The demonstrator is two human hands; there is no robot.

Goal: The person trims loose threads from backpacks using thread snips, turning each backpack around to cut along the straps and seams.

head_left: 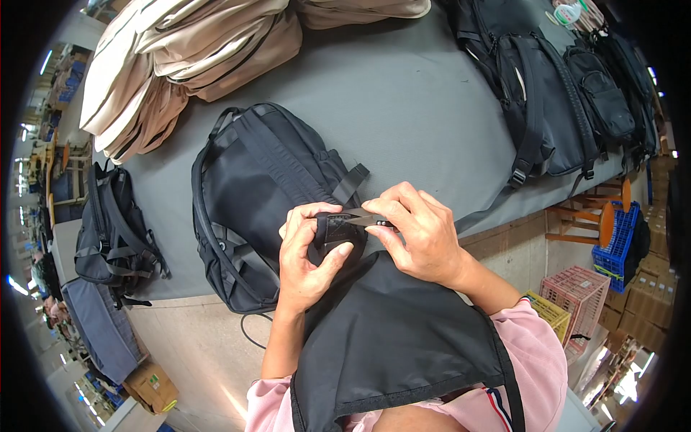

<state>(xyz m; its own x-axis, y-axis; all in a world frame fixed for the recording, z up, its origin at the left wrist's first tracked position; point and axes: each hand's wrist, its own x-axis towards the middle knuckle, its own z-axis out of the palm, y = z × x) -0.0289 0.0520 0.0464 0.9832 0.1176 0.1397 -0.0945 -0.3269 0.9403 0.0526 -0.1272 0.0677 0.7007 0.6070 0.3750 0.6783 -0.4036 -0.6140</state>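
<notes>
Head view: the left hand [309,248] has its fingers closed round a strap [337,229], mid-frame beside the black backpack [248,180] on the worktop [417,108]. The right hand's [425,234] fingers pinch small snips [365,219] against it.

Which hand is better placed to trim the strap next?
Probably the right: the right hand holds the small blade at the black strap, which the left hand grips.

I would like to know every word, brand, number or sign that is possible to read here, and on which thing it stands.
No text can be read.
Bottle, top right: too small and blurred.
Stacked cardboard boxes, right: any marks are too small.
Black piece in the left hand: no readable lettering.
</notes>
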